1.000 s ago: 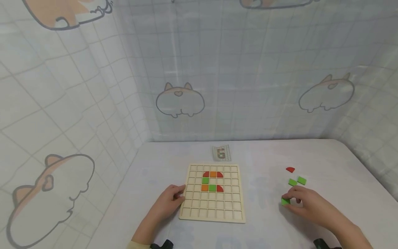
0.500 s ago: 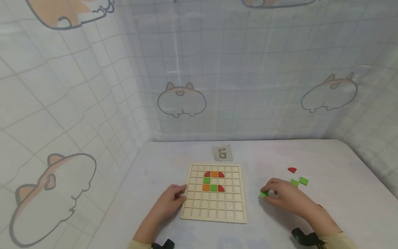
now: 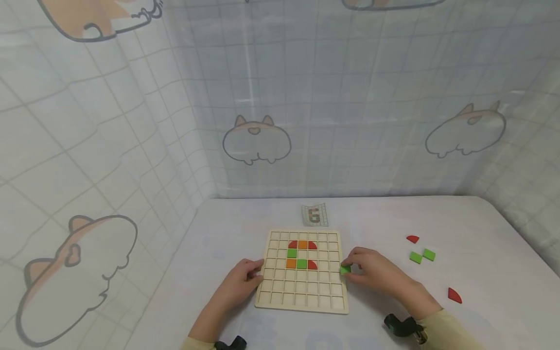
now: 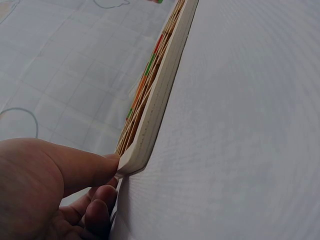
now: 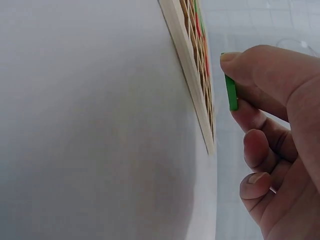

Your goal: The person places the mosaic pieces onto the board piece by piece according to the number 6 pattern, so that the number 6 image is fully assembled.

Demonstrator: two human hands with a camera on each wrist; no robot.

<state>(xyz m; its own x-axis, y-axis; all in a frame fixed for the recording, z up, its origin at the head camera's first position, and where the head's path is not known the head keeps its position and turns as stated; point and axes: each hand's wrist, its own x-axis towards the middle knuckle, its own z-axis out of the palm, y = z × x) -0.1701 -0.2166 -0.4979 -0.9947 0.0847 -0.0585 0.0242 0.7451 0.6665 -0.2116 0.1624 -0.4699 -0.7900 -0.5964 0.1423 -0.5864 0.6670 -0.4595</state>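
My left hand (image 3: 242,282) holds the left edge of a pale wooden grid board (image 3: 302,302), thumb and fingers at its side. In the left wrist view, the thumb touches the board's rounded corner and other fingers curl below. My right hand (image 3: 376,274) pinches a green square tile (image 3: 345,269) between thumb and finger over the board's right edge. The right wrist view shows this tile (image 5: 231,93) edge-on. Red quarter-round, orange and green square pieces lie in the board's cells, including an orange tile (image 3: 290,263) and a green tile (image 3: 291,253).
A small card (image 3: 314,215) with a G-shaped pattern lies behind the board. To the right are two green tiles (image 3: 415,257), a red quarter-round piece (image 3: 412,239) behind them and another red quarter-round piece (image 3: 454,295) nearer me. Printed curtains surround the white table (image 3: 380,218).
My right hand has carried the green tile leftward from beside the loose pieces to the board's right edge. A red piece has come into view. The left hand stays at the board.
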